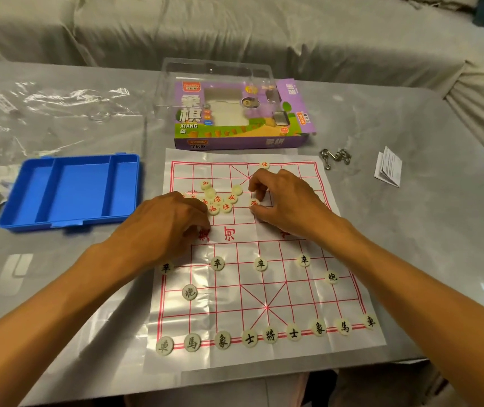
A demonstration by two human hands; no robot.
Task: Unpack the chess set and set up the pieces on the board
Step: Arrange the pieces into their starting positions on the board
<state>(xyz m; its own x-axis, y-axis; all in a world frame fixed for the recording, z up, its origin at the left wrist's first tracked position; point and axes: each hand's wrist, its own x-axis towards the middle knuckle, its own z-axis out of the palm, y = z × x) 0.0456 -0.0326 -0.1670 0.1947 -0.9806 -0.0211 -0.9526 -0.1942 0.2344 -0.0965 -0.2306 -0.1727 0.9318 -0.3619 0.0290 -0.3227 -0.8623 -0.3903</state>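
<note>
The chess board sheet (264,292) with its red grid lies flat on the table. Black-lettered pieces stand along its near rows, such as the middle one (270,335). A loose pile of red-lettered pieces (223,201) lies on the far half, and one red piece (264,164) stands alone on the far edge line. My right hand (287,201) is curled over the far half, thumb and fingers pinching a red piece (254,203) that touches the board. My left hand (167,221) is curled at the pile's left edge, its fingertips hidden.
An empty blue divided tray (70,192) sits left of the board. Behind the board are the purple game box (235,121) and a clear plastic cover (214,71). Metal rings (334,157) and a folded leaflet (389,170) lie at right, crumpled wrap (44,107) at left.
</note>
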